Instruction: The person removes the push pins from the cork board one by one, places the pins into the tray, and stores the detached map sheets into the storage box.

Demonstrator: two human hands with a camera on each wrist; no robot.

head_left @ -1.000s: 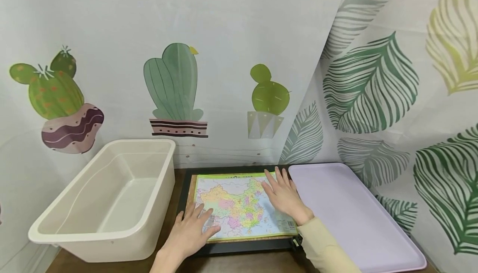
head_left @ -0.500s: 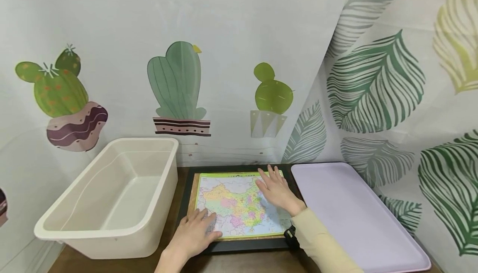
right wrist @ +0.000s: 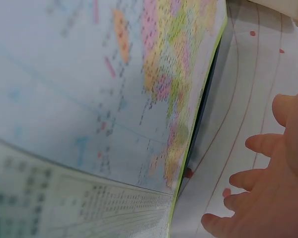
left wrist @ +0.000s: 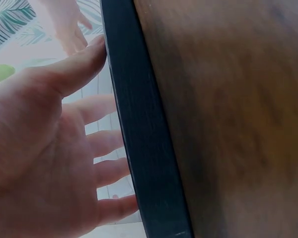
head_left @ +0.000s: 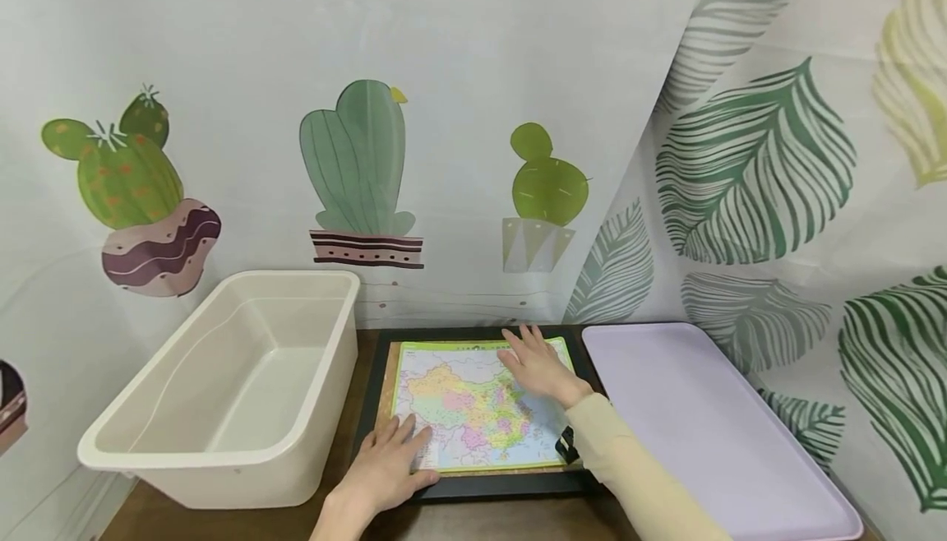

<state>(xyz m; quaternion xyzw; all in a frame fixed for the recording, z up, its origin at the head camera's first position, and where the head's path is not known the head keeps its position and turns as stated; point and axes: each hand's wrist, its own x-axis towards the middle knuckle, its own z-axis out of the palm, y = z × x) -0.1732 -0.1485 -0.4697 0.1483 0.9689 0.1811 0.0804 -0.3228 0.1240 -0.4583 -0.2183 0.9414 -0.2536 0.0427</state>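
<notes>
A colourful map sheet (head_left: 473,409) with a green border lies flat on a cork-coloured board set in a black frame (head_left: 510,485). At the lower left corner of the map my left hand (head_left: 386,460) rests with spread fingers, its thumb over the frame's front bar. In the left wrist view those fingers reach past the dark frame bar (left wrist: 144,124), their tips hidden behind it. My right hand (head_left: 538,367) lies over the map's upper right part, fingers straight and spread. The right wrist view shows that hand (right wrist: 268,178) beside the map's green edge (right wrist: 191,141); contact cannot be judged there.
A deep cream tub (head_left: 222,463) stands left of the frame on the brown table (head_left: 488,520). To the right lies a pale purple tray (head_left: 688,409), partly under my right forearm. Behind hangs a cloth (head_left: 459,113) printed with cacti and leaves.
My right hand has slid left across the upper part of the map. The left hand has drawn slightly toward the front. The head view has shifted a little; map and frame keep their places.
</notes>
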